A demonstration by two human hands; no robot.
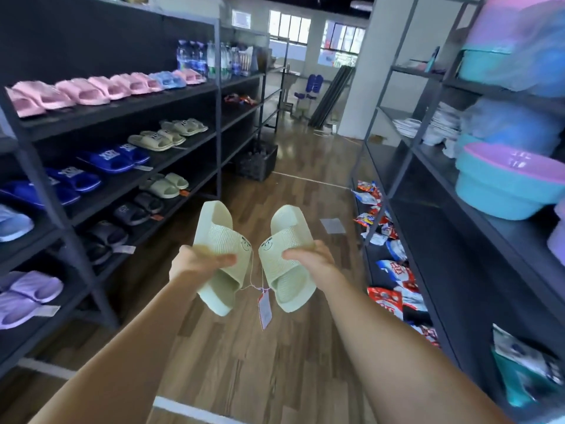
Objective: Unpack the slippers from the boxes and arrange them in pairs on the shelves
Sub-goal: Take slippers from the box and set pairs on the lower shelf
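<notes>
Gripping the left slipper (218, 240) in the left hand (201, 261), thumb curled over the strap. Gripping the right slipper (286, 237) in the right hand (308, 260) the same way. Both pale green, straps up, held just apart over the floor (275, 347) at mid-frame and joined by a thin string, with a pink tag (264, 310) dangling at 6 o'clock between them. From 8 to 11 o'clock, dark shelves (122, 108) with pink pairs (85, 91) on top and blue pairs (107, 159) below. At 3 o'clock, stacked basins (504, 185).
</notes>
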